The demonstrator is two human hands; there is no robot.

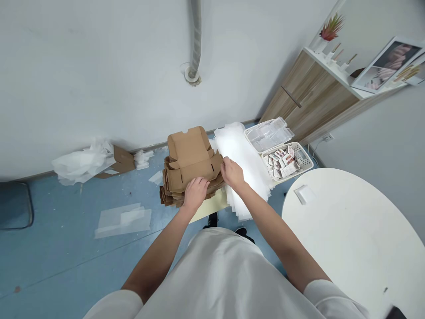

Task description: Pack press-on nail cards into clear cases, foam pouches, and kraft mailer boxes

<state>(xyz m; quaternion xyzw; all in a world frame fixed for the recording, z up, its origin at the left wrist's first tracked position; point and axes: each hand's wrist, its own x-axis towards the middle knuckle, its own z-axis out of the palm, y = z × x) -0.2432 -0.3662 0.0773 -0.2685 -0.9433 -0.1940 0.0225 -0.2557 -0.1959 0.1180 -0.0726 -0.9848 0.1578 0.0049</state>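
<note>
Head view: the left hand (195, 191) rests on the near edge of the top cardboard box blank (191, 161), fingers curled over the front flap and gripping it. The right hand (232, 173) is at the blank's right corner, fingers pinched on the edge there. The blank sits uppermost on a stack of flattened boxes (171, 195) on the blue floor (66, 248), directly ahead of the person.

The blank is plain brown corrugated card, partly folded, with its lid flap raised toward the wall and slots cut in the front panel.

Just right of the stack, touching it, lies a pile of white translucent sheets (244, 164). Beyond that stands a white basket (307, 161) holding small packets. A round white bench (348, 230) is at the right.
</note>
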